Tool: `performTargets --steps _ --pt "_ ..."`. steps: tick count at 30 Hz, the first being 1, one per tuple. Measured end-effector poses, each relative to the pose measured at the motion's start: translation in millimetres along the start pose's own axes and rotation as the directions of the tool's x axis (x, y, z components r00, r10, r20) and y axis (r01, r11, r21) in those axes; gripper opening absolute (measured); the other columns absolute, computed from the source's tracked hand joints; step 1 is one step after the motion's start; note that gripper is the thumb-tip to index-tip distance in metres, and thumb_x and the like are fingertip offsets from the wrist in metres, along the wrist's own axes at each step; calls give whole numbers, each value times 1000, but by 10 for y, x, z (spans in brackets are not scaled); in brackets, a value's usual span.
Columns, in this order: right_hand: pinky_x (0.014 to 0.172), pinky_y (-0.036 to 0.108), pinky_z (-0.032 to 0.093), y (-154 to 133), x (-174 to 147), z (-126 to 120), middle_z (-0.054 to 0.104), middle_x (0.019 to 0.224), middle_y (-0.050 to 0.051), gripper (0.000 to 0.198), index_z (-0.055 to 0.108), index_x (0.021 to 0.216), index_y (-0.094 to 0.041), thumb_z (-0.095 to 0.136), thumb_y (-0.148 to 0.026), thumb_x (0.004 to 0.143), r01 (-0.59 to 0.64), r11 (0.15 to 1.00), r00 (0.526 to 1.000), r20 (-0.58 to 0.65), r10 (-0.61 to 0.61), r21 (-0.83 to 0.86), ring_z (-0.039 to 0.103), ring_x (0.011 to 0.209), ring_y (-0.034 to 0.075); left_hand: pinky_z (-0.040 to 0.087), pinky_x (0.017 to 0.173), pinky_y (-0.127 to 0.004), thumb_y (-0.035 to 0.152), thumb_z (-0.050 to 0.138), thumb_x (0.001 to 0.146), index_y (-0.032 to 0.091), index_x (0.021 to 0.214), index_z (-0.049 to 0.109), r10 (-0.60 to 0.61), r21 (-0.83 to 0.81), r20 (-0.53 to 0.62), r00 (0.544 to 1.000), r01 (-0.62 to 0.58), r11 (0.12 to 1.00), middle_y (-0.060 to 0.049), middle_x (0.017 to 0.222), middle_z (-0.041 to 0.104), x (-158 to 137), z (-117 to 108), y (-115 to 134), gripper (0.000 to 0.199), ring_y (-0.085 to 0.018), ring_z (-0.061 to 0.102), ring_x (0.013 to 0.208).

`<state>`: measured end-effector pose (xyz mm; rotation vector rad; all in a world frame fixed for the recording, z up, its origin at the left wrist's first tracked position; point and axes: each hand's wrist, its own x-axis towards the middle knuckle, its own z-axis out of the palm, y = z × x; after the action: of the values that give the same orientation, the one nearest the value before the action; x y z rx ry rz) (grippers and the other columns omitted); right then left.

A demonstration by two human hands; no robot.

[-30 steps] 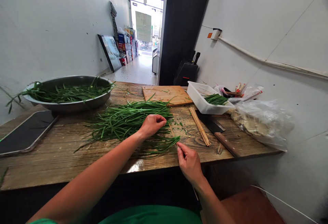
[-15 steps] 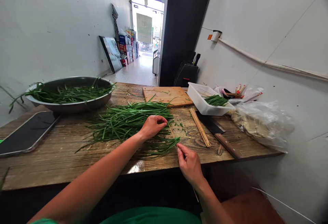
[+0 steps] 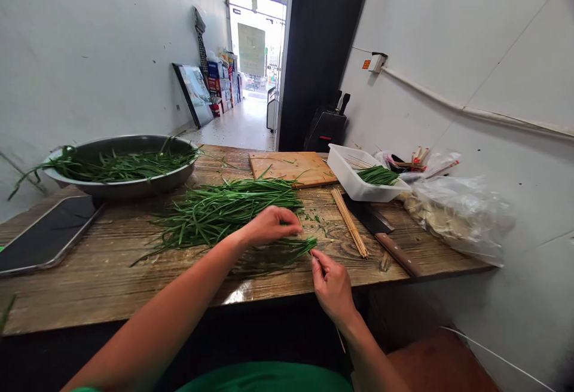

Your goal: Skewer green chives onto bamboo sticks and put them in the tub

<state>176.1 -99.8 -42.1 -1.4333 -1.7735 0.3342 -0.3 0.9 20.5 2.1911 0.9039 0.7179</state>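
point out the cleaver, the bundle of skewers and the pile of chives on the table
Cleaver (image 3: 388, 244), head view: front of the wooden handle.
Bundle of skewers (image 3: 350, 223), head view: middle of its length.
Pile of chives (image 3: 228, 205), head view: middle of the leaves.

The single head view looks forward and down from above the green shirt (image 3: 264, 377) at the lower edge. The left hand (image 3: 271, 225) and right hand (image 3: 332, 285) are near, at the wooden table (image 3: 98, 260); the wide view runs on to a doorway (image 3: 274, 45) well ahead, where glare seems to swallow the distance.
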Motion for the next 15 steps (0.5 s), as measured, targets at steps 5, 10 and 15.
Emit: performTargets --steps 5,10,15 --pt "55 23 49 10 -9 5 70 84 7 32 63 102 -15 40 -25 83 -17 1000 1000 13 17 -15 65 63 17 31 81 -33 29 57 71 20 72 67 -20 468 -233 972 130 874 -4 77 62 -35 -83 -232 14 -18 51 81" --pt "59 23 50 16 -8 3 69 87 7 31 63 101 -15 40 -25 83 1 1000 1000 -10 -1 -19 66 69 17 27 79 -35 29 56 72 20 71 66 -38 622 -150 988 124 773 -6 78 59 -78 -31 -292 14 -20 48 84" --pt "54 23 50 11 -13 1 70 87 6 31 63 102 -16 40 -25 83 -3 1000 1000 6 3 -19 66 68 17 27 79 -35 26 52 74 22 76 68 -20 659 -77 997 65 749 -6 79 57 -82 -2 -237 17 -21 46 85"
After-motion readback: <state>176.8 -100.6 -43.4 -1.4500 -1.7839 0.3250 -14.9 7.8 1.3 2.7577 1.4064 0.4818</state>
